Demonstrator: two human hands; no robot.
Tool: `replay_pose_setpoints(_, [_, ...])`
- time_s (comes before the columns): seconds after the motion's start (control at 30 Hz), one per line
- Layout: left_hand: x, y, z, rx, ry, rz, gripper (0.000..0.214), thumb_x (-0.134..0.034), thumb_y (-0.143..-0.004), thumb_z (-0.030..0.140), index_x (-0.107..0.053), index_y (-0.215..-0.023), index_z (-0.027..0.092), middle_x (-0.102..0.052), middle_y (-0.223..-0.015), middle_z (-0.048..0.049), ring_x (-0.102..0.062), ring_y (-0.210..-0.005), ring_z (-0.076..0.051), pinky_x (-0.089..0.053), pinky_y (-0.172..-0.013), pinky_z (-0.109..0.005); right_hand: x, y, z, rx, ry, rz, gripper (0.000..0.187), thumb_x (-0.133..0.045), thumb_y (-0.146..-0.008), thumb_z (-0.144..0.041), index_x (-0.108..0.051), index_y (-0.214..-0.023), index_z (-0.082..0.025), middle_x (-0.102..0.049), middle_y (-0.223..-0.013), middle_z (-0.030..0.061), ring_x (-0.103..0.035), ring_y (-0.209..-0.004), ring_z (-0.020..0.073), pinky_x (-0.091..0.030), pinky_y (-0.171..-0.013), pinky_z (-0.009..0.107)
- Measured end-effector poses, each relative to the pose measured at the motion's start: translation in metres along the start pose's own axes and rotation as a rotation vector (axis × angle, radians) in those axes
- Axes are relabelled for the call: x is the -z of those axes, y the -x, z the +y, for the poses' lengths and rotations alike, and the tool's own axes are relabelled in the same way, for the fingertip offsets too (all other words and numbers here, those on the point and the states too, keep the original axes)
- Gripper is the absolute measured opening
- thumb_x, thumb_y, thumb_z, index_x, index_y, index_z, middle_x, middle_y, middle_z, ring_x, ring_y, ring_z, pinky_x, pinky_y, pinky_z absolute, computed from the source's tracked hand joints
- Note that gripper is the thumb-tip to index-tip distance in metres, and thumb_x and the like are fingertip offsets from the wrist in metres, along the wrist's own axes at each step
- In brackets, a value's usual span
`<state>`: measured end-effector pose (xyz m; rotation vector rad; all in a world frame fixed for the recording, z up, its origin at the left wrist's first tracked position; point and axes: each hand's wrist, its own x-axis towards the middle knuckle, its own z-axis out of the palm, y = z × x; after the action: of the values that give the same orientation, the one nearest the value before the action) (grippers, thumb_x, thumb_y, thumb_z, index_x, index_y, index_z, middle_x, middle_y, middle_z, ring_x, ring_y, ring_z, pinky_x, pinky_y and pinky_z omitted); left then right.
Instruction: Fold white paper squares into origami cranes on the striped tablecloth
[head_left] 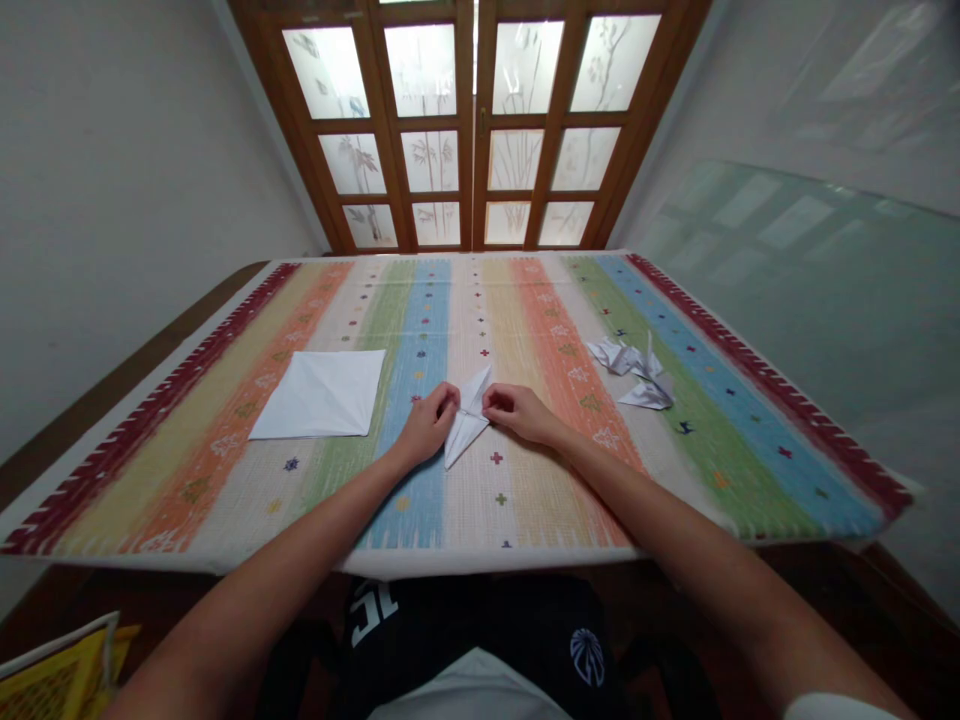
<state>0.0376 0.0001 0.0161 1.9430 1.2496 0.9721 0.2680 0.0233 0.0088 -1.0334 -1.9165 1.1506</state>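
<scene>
Between my two hands lies a folded piece of white paper (466, 428), narrow and pointed at its far and near ends, with a crease across its middle. My left hand (433, 420) pinches its left edge with the fingertips together. From the other side, my right hand (519, 410) has thumb and finger closed on the right edge. The paper is just over the blue and cream stripes of the cloth; whether it touches the cloth I cannot tell. A stack of square white paper (322, 395) lies to the left of my left hand.
Several folded white paper figures (637, 372) sit in a cluster on the right side. A striped tablecloth (525, 500) covers the table. Beyond its far edge stand wooden glass-paned doors (472, 130). A yellow basket (67, 670) is on the floor at lower left.
</scene>
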Motion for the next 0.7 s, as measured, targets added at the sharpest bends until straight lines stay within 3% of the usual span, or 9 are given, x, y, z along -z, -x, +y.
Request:
replay_pose_setpoints(0.17, [0.0,-0.001,0.003,-0.01,-0.087,-0.068,0.023,-0.047,-0.095,0.022,-0.07,-0.096,0.018,-0.056,-0.065,0.003,-0.046,-0.059,-0.016,-0.037,-0.068,-0.029,0.012,-0.017,-0.006,-0.162,0.048,-0.186,0.007,-0.069,-0.079,-0.024,-0.071,-0.083,-0.019,-0.07,-0.075,0.002,-0.06,-0.068,0.0153,-0.047,-0.066,0.027])
replay_pose_setpoints(0.37, [0.002,-0.003,0.003,-0.016,-0.084,-0.106,0.022,-0.057,-0.086,0.02,-0.072,-0.102,0.018,-0.063,-0.073,0.0004,-0.054,-0.067,-0.019,-0.046,-0.076,-0.032,0.013,-0.034,-0.006,-0.228,0.092,-0.221,0.002,-0.071,-0.076,-0.018,-0.073,-0.077,-0.019,-0.07,-0.067,0.0021,-0.06,-0.059,0.0155,-0.043,-0.057,0.026])
replay_pose_setpoints(0.6, [0.016,0.006,0.006,-0.055,-0.057,-0.252,0.034,-0.063,-0.085,0.019,-0.07,-0.118,0.02,-0.075,-0.104,-0.0073,-0.066,-0.088,-0.024,-0.054,-0.094,-0.041,-0.001,-0.01,-0.008,-0.128,0.174,-0.078,0.005,-0.07,-0.084,-0.023,-0.07,-0.086,-0.018,-0.069,-0.076,0.0021,-0.058,-0.068,0.0155,-0.043,-0.064,0.027])
replay_pose_setpoints(0.7, [0.019,0.019,0.006,-0.079,-0.043,-0.296,0.035,-0.063,-0.089,0.021,-0.069,-0.124,0.02,-0.074,-0.118,-0.0116,-0.068,-0.105,-0.028,-0.053,-0.103,-0.045,-0.004,0.008,-0.006,0.027,0.189,-0.052,0.012,-0.066,-0.09,-0.026,-0.072,-0.097,-0.018,-0.071,-0.083,0.0033,-0.061,-0.073,0.017,-0.046,-0.069,0.029])
